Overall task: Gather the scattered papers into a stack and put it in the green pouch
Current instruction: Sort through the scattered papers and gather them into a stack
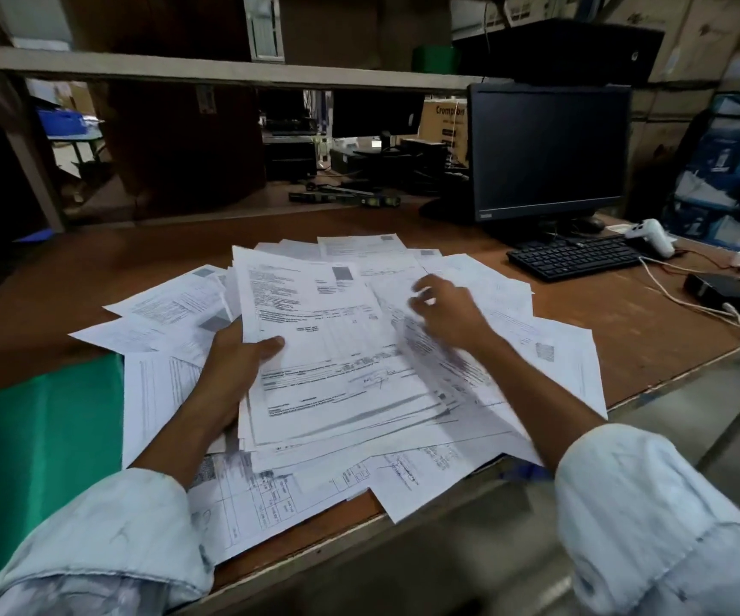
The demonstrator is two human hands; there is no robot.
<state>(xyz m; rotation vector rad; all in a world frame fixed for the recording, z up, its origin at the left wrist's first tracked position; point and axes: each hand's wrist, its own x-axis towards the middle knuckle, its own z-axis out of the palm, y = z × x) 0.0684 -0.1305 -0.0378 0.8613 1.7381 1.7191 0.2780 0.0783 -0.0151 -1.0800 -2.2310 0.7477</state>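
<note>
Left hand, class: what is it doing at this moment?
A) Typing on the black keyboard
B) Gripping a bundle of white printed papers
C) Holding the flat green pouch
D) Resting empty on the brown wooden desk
B: the left hand grips the bundle of white printed papers, with its thumb laid across the top sheet.

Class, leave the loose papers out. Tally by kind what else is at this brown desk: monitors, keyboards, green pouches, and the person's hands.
Monitor: 1
Keyboard: 1
Green pouch: 1
Hands: 2 (left hand grips the paper stack; right hand is over the papers)
Total: 5
</note>
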